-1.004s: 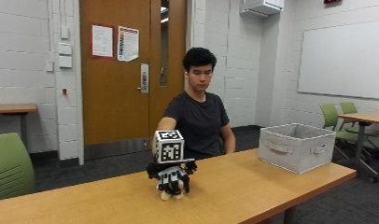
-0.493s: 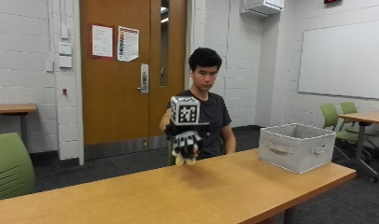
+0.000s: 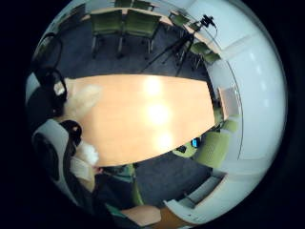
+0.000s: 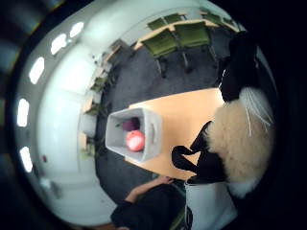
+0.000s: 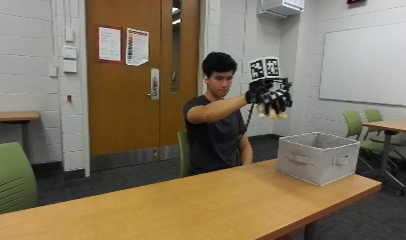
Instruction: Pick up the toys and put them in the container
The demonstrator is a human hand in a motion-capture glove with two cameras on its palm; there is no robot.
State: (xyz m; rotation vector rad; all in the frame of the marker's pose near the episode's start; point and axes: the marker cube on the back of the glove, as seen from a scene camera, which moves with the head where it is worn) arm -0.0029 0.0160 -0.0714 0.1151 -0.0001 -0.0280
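Holding a plush toy high above the table, the gloved right hand is seen raised at head height, short of the grey container that stands near the table's end. The fingers are curled round the toy, whose cream fur and black parts fill one side of the thumb-side palm view, so it is judged to be gripped and not merely close. The height is probably kept so that the toy can be carried over the container's rim. Inside the container, a red ball and a dark purple toy are already lying. Carrying across and releasing over the opening is what is judged to remain; a release too early would drop the toy on the table.
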